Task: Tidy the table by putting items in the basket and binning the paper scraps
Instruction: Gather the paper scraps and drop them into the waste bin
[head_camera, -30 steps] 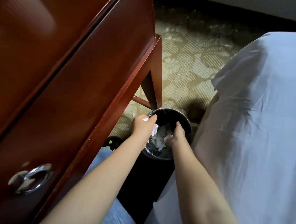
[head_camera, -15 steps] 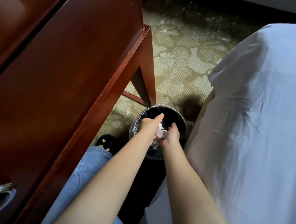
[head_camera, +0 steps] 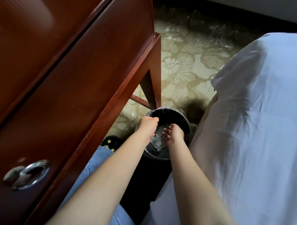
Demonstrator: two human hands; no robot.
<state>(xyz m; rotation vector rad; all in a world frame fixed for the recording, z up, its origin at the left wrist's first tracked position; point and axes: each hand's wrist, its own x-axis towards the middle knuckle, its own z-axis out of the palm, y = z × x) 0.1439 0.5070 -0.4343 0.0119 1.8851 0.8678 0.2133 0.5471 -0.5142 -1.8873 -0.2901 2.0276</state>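
A round black bin [head_camera: 182,114] with a clear liner stands on the carpet beside the table leg. Crumpled white paper scraps [head_camera: 157,139] lie inside it. My left hand [head_camera: 147,127] hangs over the bin's left rim, its fingers loosely curled with no paper showing in them. Over the middle of the bin, my right hand [head_camera: 175,133] has its fingers hanging down, relaxed and holding nothing. The tabletop and the basket are out of view.
The red-brown wooden table [head_camera: 95,66] with a metal ring drawer handle [head_camera: 27,174] fills the left. A white-sheeted bed [head_camera: 255,135] is close on the right. One small white scrap [head_camera: 132,114] lies on the patterned carpet. My knee in jeans [head_camera: 97,163] and a black starred slipper [head_camera: 111,141] are below.
A white scrap was between my two hands half a second ago; now neither hand shows paper and the hands have moved apart over the bin.
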